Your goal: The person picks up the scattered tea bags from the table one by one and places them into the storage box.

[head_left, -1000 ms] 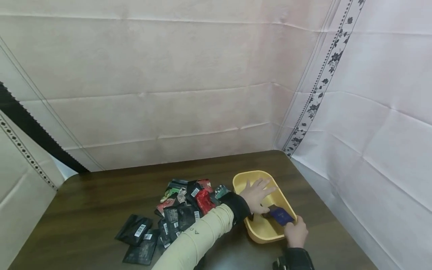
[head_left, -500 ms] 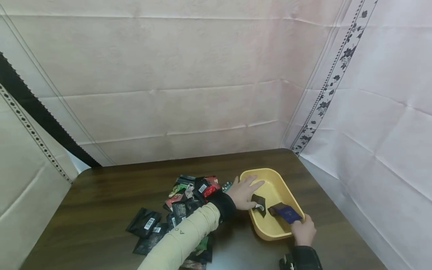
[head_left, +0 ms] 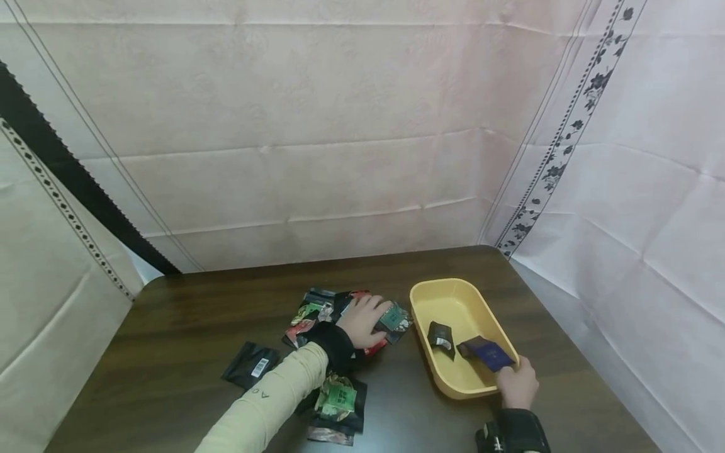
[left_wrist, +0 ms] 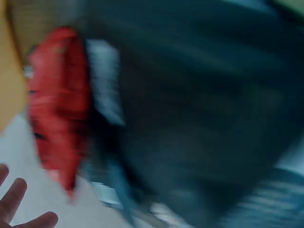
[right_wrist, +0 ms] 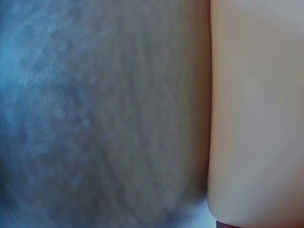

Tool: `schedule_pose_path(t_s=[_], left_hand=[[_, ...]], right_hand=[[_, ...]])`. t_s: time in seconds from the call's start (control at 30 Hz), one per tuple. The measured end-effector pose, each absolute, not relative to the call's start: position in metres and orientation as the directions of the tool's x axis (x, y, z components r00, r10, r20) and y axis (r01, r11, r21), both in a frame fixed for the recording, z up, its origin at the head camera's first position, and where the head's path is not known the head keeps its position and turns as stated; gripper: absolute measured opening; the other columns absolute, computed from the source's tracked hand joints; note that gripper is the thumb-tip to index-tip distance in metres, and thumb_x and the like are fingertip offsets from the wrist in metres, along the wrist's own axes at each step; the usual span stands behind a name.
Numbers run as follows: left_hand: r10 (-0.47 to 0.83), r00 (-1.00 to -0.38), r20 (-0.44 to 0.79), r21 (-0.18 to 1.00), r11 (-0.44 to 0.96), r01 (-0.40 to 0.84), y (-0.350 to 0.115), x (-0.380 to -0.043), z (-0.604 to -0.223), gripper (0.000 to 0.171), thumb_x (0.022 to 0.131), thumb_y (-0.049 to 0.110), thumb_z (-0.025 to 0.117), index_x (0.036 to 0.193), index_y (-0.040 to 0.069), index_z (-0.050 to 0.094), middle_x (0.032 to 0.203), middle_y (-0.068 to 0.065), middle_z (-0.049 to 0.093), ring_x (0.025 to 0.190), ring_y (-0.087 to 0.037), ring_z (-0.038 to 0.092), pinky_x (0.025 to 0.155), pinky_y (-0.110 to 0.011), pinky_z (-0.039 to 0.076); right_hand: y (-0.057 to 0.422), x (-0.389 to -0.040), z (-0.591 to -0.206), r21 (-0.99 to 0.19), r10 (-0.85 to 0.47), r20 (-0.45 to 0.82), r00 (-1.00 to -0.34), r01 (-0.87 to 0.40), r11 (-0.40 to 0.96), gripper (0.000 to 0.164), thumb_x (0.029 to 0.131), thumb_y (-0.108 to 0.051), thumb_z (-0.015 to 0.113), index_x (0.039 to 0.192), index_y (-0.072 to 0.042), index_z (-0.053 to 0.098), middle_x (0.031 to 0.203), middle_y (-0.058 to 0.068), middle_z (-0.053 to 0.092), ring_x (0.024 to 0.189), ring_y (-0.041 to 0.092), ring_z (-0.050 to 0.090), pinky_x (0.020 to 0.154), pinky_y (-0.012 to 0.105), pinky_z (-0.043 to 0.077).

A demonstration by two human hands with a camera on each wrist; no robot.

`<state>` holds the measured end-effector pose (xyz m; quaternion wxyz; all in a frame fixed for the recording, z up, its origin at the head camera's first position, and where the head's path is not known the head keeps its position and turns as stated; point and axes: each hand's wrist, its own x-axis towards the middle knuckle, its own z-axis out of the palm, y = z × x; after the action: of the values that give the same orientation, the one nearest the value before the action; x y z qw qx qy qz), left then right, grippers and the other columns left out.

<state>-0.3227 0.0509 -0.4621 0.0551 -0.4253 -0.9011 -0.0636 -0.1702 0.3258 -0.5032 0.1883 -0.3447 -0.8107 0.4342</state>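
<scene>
My left hand (head_left: 364, 322) is over the pile of small pouches, fingers spread; in the head view it hides part of the pile. Close to its fingertips lies a dark pouch with a teal label (head_left: 393, 318). A red pouch (left_wrist: 59, 104) shows blurred in the left wrist view, beside a large dark pouch (left_wrist: 190, 109). At the near right corner of a yellow plastic tub (head_left: 453, 384), my right hand (head_left: 518, 384) grips the rim. Inside the tub are a black pouch (head_left: 442, 338) and a purple-and-brown pouch (head_left: 487, 353).
Left of the sleeve lies a black pouch with a barcode (head_left: 251, 365). Nearer the front is a pouch with a green label (head_left: 340, 397), partly over another. The brown wooden table (head_left: 187, 340) meets white cloth walls (head_left: 340, 126) behind and at the right.
My left hand has moved out of the tub, leftward to the pouch pile, uncovering the black pouch inside the tub. The right hand stays on the rim. The head view has shifted slightly.
</scene>
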Motion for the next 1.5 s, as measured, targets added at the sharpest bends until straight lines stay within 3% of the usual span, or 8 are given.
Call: schedule_pose_path(t_s=[0.23, 0.43, 0.7, 0.87, 1.03, 1.23, 1.37, 1.5], left_hand=[[0.759, -0.648, 0.055, -0.036, 0.65, 0.759, 0.045, -0.326, -0.477, 0.071, 0.073, 0.051, 0.065, 0.133, 0.018, 0.045, 0.129, -0.006, 0.044, 0.121, -0.026, 0.037, 0.094, -0.052, 0.034], [0.752, -0.659, -0.012, -0.127, 0.652, 0.747, 0.049, -0.323, -0.487, 0.073, 0.059, 0.057, 0.073, 0.122, 0.024, 0.055, 0.123, -0.006, 0.046, 0.115, -0.028, 0.037, 0.082, -0.048, 0.043], [0.721, -0.689, -0.075, -0.181, 0.67, 0.72, 0.058, -0.327, -0.502, 0.071, 0.058, 0.056, 0.074, 0.117, 0.022, 0.058, 0.117, -0.004, 0.051, 0.114, -0.027, 0.037, 0.08, -0.055, 0.039], [0.707, -0.699, -0.107, -0.183, 0.677, 0.713, 0.061, -0.326, -0.502, 0.062, 0.059, 0.045, 0.078, 0.114, 0.024, 0.06, 0.11, -0.003, 0.055, 0.11, -0.025, 0.039, 0.072, -0.052, 0.042], [0.703, -0.708, -0.064, -0.181, 0.69, 0.701, 0.06, -0.324, -0.504, 0.046, 0.062, 0.034, 0.077, 0.105, 0.023, 0.064, 0.101, -0.003, 0.058, 0.106, -0.024, 0.041, 0.063, -0.048, 0.045], [0.716, -0.698, -0.007, -0.11, 0.694, 0.712, 0.067, -0.321, -0.478, 0.044, 0.064, 0.023, 0.072, 0.107, 0.017, 0.064, 0.1, -0.004, 0.06, 0.1, -0.024, 0.045, 0.067, -0.046, 0.047], [0.755, -0.654, 0.053, -0.09, 0.656, 0.75, 0.078, -0.317, -0.458, 0.051, 0.063, 0.021, 0.07, 0.113, 0.016, 0.061, 0.102, -0.003, 0.06, 0.093, -0.021, 0.043, 0.067, -0.037, 0.046], [0.797, -0.596, 0.094, -0.073, 0.603, 0.795, 0.094, -0.31, -0.443, 0.044, 0.064, 0.02, 0.068, 0.108, 0.018, 0.06, 0.097, 0.0, 0.056, 0.092, -0.018, 0.04, 0.064, -0.034, 0.044]], right_hand=[[0.327, -0.169, -0.502, -0.833, 0.727, 0.003, -0.686, 0.401, 0.382, 0.05, 0.072, 0.001, 0.034, 0.121, 0.012, 0.041, 0.113, 0.038, 0.045, 0.104, 0.055, 0.038, 0.088, 0.06, 0.03], [0.324, -0.166, -0.504, -0.836, 0.727, -0.005, -0.687, 0.402, 0.375, 0.05, 0.072, 0.002, 0.035, 0.12, 0.012, 0.041, 0.113, 0.038, 0.045, 0.103, 0.055, 0.039, 0.087, 0.059, 0.031], [0.32, -0.166, -0.505, -0.858, 0.738, -0.01, -0.675, 0.385, 0.341, 0.049, 0.072, 0.003, 0.035, 0.119, 0.012, 0.044, 0.111, 0.037, 0.047, 0.103, 0.053, 0.04, 0.086, 0.059, 0.032], [0.318, -0.169, -0.502, -0.855, 0.733, 0.0, -0.681, 0.38, 0.353, 0.048, 0.073, 0.002, 0.035, 0.119, 0.012, 0.044, 0.111, 0.037, 0.048, 0.102, 0.052, 0.041, 0.085, 0.059, 0.033], [0.317, -0.17, -0.501, -0.857, 0.728, 0.002, -0.686, 0.374, 0.354, 0.047, 0.074, 0.001, 0.034, 0.12, 0.012, 0.043, 0.113, 0.037, 0.046, 0.104, 0.053, 0.039, 0.087, 0.059, 0.032], [0.319, -0.171, -0.5, -0.859, 0.728, -0.007, -0.686, 0.377, 0.347, 0.048, 0.075, 0.001, 0.033, 0.121, 0.013, 0.041, 0.115, 0.037, 0.045, 0.105, 0.053, 0.039, 0.087, 0.059, 0.032], [0.321, -0.17, -0.501, -0.855, 0.731, -0.003, -0.683, 0.381, 0.352, 0.047, 0.075, 0.002, 0.033, 0.12, 0.013, 0.042, 0.114, 0.037, 0.045, 0.104, 0.053, 0.039, 0.086, 0.059, 0.033], [0.321, -0.169, -0.501, -0.854, 0.733, -0.011, -0.68, 0.388, 0.347, 0.047, 0.075, 0.002, 0.034, 0.12, 0.013, 0.041, 0.114, 0.037, 0.045, 0.104, 0.053, 0.04, 0.086, 0.059, 0.033]])
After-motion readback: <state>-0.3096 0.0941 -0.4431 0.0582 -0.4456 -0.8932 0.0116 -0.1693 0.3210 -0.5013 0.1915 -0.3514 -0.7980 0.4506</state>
